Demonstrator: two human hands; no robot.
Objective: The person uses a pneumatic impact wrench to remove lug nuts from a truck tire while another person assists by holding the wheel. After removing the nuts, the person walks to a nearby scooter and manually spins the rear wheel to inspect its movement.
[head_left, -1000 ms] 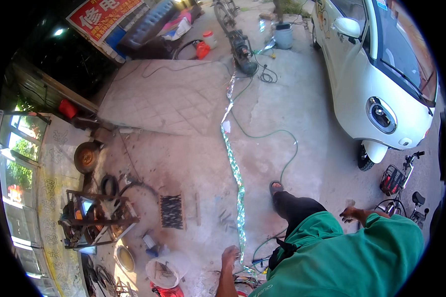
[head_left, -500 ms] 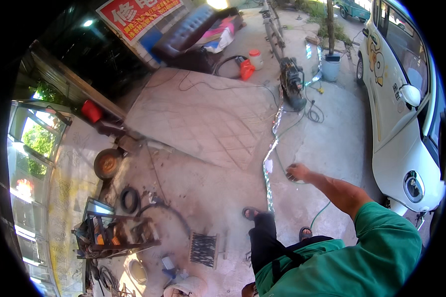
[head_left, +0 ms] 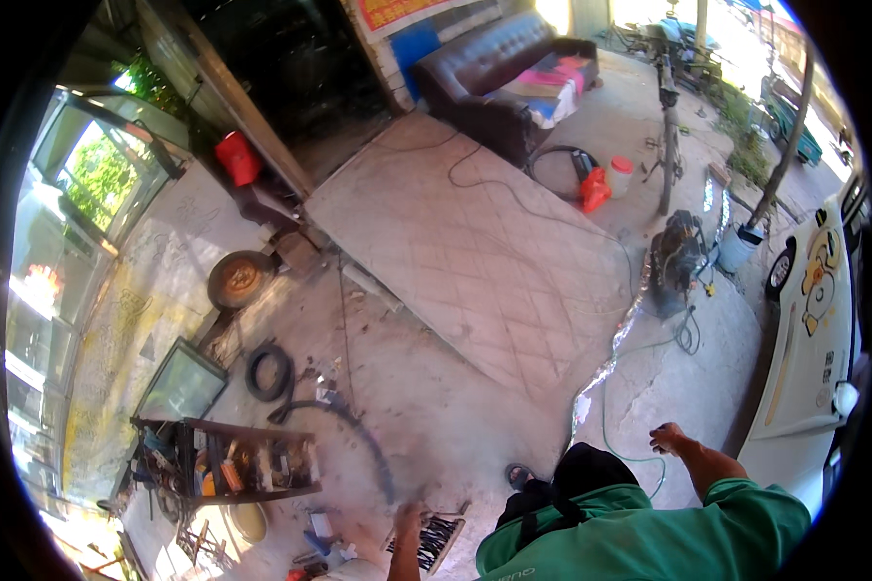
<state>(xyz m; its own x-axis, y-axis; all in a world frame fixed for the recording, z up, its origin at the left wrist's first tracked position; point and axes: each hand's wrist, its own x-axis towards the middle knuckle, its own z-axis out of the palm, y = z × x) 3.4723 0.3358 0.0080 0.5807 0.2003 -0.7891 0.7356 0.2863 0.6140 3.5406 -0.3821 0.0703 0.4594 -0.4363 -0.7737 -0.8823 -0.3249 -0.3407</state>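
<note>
My left hand point(head_left: 409, 520) is smeared by motion at the lower middle. It is beside a small folding stool point(head_left: 436, 544) with a black strap seat; whether they touch I cannot tell. To the right, my right hand point(head_left: 665, 439) hangs above the concrete with its fingers curled; anything inside them is too small to make out. A thin green hose point(head_left: 633, 459) runs along the ground near it. Left of the stool stands a low tool rack point(head_left: 262, 463) full of tools and small parts, with a black tube point(head_left: 358, 441) curving past it.
A brown sofa point(head_left: 465, 82) stands behind a sloping metal plate point(head_left: 475, 252). A dark machine point(head_left: 680, 257) and a blue bucket point(head_left: 738, 250) are at the right, near a white car point(head_left: 804, 349). A wheel point(head_left: 240, 281) leans at the left; shiny foil strip point(head_left: 601, 373) crosses the ground.
My view has swung left, so the surroundings shift rightward. My left hand has come into view beside the stool. My right hand now appears lower and further right, with the forearm drawn closer.
</note>
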